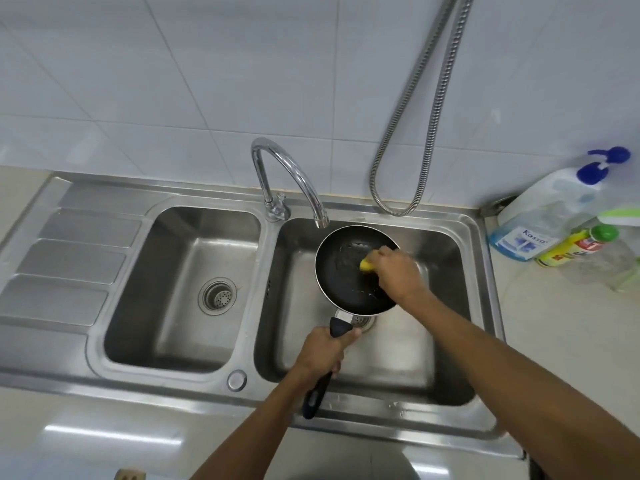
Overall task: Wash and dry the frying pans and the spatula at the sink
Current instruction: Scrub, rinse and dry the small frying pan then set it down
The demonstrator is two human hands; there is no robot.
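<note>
A small black frying pan (pixel 341 271) hangs over the right sink basin (pixel 440 258), just below the tap spout. My left hand (pixel 323 349) grips its black handle near the pan end, and the handle's tail sticks out below my wrist. Inside the pan, on its right side, my right hand (pixel 398 271) holds a yellow sponge (pixel 366 265) pressed against the dark surface. Wet streaks show on the pan's bottom. No spatula or second pan is in view.
The chrome tap (pixel 287 178) curves over the right basin; no water stream is visible. The left basin (pixel 187 285) with its drain and the ribbed draining board (pixel 69 258) lie to the left. Detergent bottles (pixel 554 216) stand on the right counter. A metal hose (pixel 429 116) hangs from the wall.
</note>
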